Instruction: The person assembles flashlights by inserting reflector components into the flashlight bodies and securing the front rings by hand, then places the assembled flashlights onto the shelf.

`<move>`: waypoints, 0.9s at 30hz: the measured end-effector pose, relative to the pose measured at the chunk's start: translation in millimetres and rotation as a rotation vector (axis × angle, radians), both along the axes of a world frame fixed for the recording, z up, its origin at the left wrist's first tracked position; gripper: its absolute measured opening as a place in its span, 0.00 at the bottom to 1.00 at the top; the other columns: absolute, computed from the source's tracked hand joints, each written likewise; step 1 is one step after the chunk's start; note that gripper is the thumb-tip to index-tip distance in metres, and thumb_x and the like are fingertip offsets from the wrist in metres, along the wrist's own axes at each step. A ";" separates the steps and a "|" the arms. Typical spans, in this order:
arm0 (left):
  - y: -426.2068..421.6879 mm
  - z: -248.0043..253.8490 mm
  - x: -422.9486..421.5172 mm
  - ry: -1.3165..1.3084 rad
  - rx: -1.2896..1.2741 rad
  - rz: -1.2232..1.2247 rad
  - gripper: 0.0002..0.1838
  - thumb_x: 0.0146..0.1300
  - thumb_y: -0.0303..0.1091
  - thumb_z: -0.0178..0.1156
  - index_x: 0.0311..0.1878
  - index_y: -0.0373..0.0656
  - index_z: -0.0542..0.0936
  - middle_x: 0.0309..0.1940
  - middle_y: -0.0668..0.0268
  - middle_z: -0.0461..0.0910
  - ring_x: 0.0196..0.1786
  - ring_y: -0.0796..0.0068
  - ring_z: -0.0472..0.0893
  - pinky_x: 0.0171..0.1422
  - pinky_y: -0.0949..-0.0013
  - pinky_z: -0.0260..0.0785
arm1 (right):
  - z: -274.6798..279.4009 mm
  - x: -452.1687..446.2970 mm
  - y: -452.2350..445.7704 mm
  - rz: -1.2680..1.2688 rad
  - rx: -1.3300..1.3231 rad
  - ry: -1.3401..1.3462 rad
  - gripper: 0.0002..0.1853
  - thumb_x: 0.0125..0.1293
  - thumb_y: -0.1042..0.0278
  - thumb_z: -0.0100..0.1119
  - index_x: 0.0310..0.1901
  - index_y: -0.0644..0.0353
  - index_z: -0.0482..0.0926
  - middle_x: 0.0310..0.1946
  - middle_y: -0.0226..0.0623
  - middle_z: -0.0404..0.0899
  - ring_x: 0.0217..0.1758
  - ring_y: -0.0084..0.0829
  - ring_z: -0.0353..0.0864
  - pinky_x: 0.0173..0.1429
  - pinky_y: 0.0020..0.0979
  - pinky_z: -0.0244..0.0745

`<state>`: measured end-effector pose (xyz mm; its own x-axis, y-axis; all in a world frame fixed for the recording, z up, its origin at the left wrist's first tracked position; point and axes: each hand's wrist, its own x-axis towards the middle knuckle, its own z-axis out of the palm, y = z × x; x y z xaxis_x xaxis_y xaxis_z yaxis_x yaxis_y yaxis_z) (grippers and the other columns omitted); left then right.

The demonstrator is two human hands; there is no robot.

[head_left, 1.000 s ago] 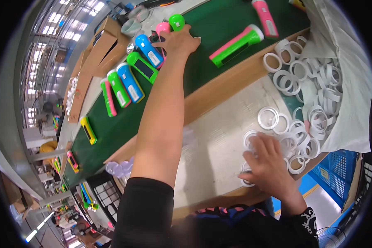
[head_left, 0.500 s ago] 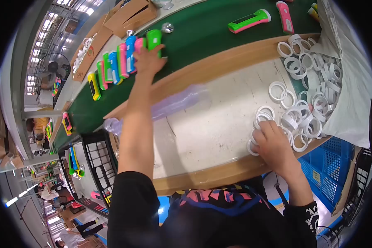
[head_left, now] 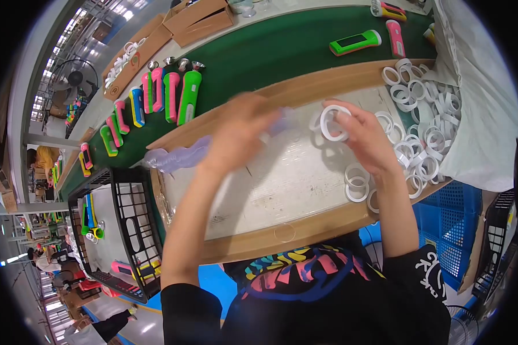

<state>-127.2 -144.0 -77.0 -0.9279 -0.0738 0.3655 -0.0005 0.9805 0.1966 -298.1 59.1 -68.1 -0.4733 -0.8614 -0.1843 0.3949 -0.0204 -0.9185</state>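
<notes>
My right hand point(head_left: 365, 138) pinches a white ring point(head_left: 335, 123) upright above the right part of the pale tray point(head_left: 282, 190). Motion smears my left hand point(head_left: 239, 135), which is over the tray's left half near a row of stacked clear lilac discs point(head_left: 181, 156); its fingers are too blurred to read. Many loose white rings point(head_left: 426, 144) lie heaped at the tray's right end, spilling from a white sack point(head_left: 477, 115). Beyond the tray edge, a green flashlight point(head_left: 189, 98) stands at the end of a row of coloured ones on the green belt point(head_left: 242, 57).
A black crate point(head_left: 135, 230) holding flashlights is at the left. Small reflector cups point(head_left: 183, 64) sit behind the row. Open cardboard boxes point(head_left: 198, 23) are at the back, and a blue crate point(head_left: 452, 230) is at the lower right. A person point(head_left: 101, 330) is at the far lower left.
My left hand has left the flashlights and come back over the tray. My right hand has lifted a white ring from the pile. The view has shifted.
</notes>
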 end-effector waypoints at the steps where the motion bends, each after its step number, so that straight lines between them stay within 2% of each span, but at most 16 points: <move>1: 22.2 -8.4 -10.9 -0.007 -0.078 -0.013 0.27 0.39 0.22 0.60 0.48 0.51 0.79 0.54 0.58 0.71 0.60 0.54 0.67 0.64 0.52 0.60 | 1.8 3.0 -2.8 0.001 -0.001 0.013 0.20 0.65 0.59 0.59 0.53 0.64 0.75 0.39 0.32 0.79 0.42 0.24 0.77 0.47 0.27 0.74; 3: 33.0 -22.1 -19.1 -0.003 -0.152 -0.027 0.26 0.38 0.20 0.59 0.46 0.50 0.80 0.52 0.58 0.72 0.59 0.54 0.68 0.62 0.52 0.61 | 0.9 7.2 -5.9 -0.072 -0.174 -0.348 0.21 0.67 0.56 0.56 0.51 0.65 0.75 0.40 0.34 0.79 0.43 0.25 0.78 0.47 0.29 0.76; 6: 26.9 -25.5 -27.8 0.025 -0.137 -0.065 0.20 0.38 0.19 0.59 0.39 0.47 0.82 0.50 0.60 0.73 0.56 0.55 0.70 0.58 0.54 0.65 | -15.7 5.2 -8.7 -0.114 -0.239 -0.471 0.21 0.69 0.54 0.51 0.50 0.65 0.74 0.45 0.39 0.78 0.51 0.31 0.76 0.49 0.33 0.77; 8: 28.7 -14.2 -17.8 0.168 0.182 0.011 0.16 0.40 0.19 0.60 0.36 0.45 0.83 0.46 0.60 0.74 0.51 0.58 0.72 0.51 0.60 0.67 | -19.7 6.7 -6.0 -0.167 -0.240 -0.511 0.20 0.70 0.52 0.48 0.49 0.63 0.74 0.49 0.41 0.76 0.59 0.38 0.73 0.51 0.33 0.77; 9: 29.8 -12.4 -11.2 0.190 0.341 0.098 0.12 0.47 0.20 0.60 0.36 0.44 0.83 0.42 0.63 0.76 0.45 0.65 0.74 0.47 0.64 0.67 | -19.3 8.4 -5.2 -0.173 -0.245 -0.518 0.20 0.70 0.52 0.48 0.49 0.63 0.74 0.49 0.41 0.76 0.59 0.38 0.73 0.51 0.33 0.77; 10: 31.7 -4.6 -4.6 0.181 0.336 0.096 0.12 0.47 0.20 0.60 0.36 0.44 0.83 0.42 0.63 0.76 0.45 0.65 0.74 0.47 0.64 0.67 | -18.8 11.4 -4.7 -0.118 -0.173 -0.474 0.19 0.69 0.52 0.50 0.50 0.60 0.73 0.46 0.39 0.77 0.52 0.34 0.76 0.48 0.33 0.78; 11: 34.5 7.8 1.8 0.166 0.639 0.197 0.11 0.51 0.21 0.60 0.38 0.43 0.83 0.38 0.64 0.77 0.42 0.69 0.74 0.45 0.67 0.67 | -11.8 17.2 -6.0 -0.059 -0.099 -0.430 0.19 0.68 0.51 0.52 0.51 0.56 0.73 0.43 0.37 0.77 0.45 0.30 0.79 0.45 0.32 0.79; 12: 35.8 16.0 7.5 0.151 0.944 0.304 0.09 0.55 0.22 0.61 0.40 0.43 0.83 0.35 0.65 0.77 0.39 0.74 0.75 0.42 0.69 0.67 | -2.7 28.7 -10.3 -0.094 0.110 -0.121 0.19 0.65 0.54 0.57 0.53 0.53 0.71 0.44 0.41 0.77 0.44 0.35 0.80 0.41 0.33 0.79; 13: 34.9 19.0 12.6 0.187 1.048 0.310 0.07 0.60 0.25 0.60 0.42 0.41 0.82 0.33 0.68 0.78 0.35 0.82 0.74 0.39 0.74 0.67 | -3.3 34.9 -10.4 -0.112 0.122 0.508 0.21 0.62 0.58 0.60 0.54 0.53 0.70 0.45 0.43 0.76 0.43 0.39 0.80 0.41 0.35 0.78; 14: 37.0 22.3 15.5 0.185 1.048 0.318 0.07 0.60 0.25 0.60 0.42 0.41 0.82 0.33 0.68 0.78 0.35 0.82 0.74 0.39 0.74 0.67 | -1.6 41.2 -11.0 -0.122 0.124 1.137 0.23 0.59 0.61 0.63 0.55 0.54 0.69 0.46 0.44 0.75 0.42 0.43 0.80 0.41 0.36 0.77; 15: 40.5 27.2 16.3 0.221 1.152 0.354 0.07 0.59 0.25 0.61 0.41 0.39 0.82 0.33 0.69 0.79 0.35 0.82 0.75 0.37 0.75 0.68 | 3.4 44.3 -8.6 0.018 0.232 1.078 0.31 0.52 0.67 0.67 0.58 0.57 0.66 0.49 0.47 0.71 0.48 0.49 0.76 0.48 0.39 0.74; 16: 43.9 31.3 17.6 0.259 1.256 0.388 0.07 0.59 0.25 0.61 0.41 0.38 0.81 0.34 0.69 0.80 0.35 0.83 0.76 0.36 0.76 0.69 | 0.0 46.6 -10.8 0.022 0.234 1.073 0.31 0.52 0.67 0.67 0.58 0.57 0.66 0.49 0.47 0.71 0.48 0.49 0.76 0.48 0.39 0.74; 20: 63.4 33.8 17.7 0.241 1.325 0.416 0.07 0.55 0.21 0.64 0.38 0.36 0.79 0.28 0.68 0.79 0.27 0.82 0.76 0.30 0.78 0.70 | -9.1 54.3 -18.9 0.057 -0.007 1.070 0.38 0.47 0.69 0.70 0.60 0.59 0.62 0.52 0.48 0.69 0.56 0.49 0.70 0.56 0.40 0.68; 23: 72.3 15.0 14.7 0.184 1.110 0.371 0.06 0.56 0.22 0.64 0.37 0.37 0.79 0.29 0.69 0.78 0.31 0.83 0.76 0.31 0.80 0.69 | -13.5 60.6 -23.0 0.081 -0.080 0.989 0.39 0.46 0.69 0.70 0.61 0.60 0.61 0.53 0.48 0.68 0.58 0.48 0.69 0.59 0.39 0.67; 25: 66.0 12.2 25.8 0.324 0.704 0.358 0.07 0.55 0.22 0.64 0.38 0.39 0.80 0.30 0.70 0.77 0.34 0.83 0.76 0.33 0.81 0.67 | -16.0 61.8 -24.2 0.070 -0.105 0.962 0.38 0.47 0.70 0.70 0.60 0.60 0.61 0.52 0.48 0.68 0.57 0.48 0.69 0.59 0.39 0.67; 27: 69.9 14.3 49.8 0.183 0.742 0.448 0.07 0.56 0.22 0.61 0.39 0.40 0.80 0.31 0.68 0.77 0.36 0.81 0.76 0.36 0.77 0.67 | -20.5 59.8 -19.5 0.075 -0.059 0.956 0.37 0.47 0.71 0.69 0.60 0.60 0.62 0.53 0.48 0.68 0.58 0.47 0.69 0.60 0.39 0.66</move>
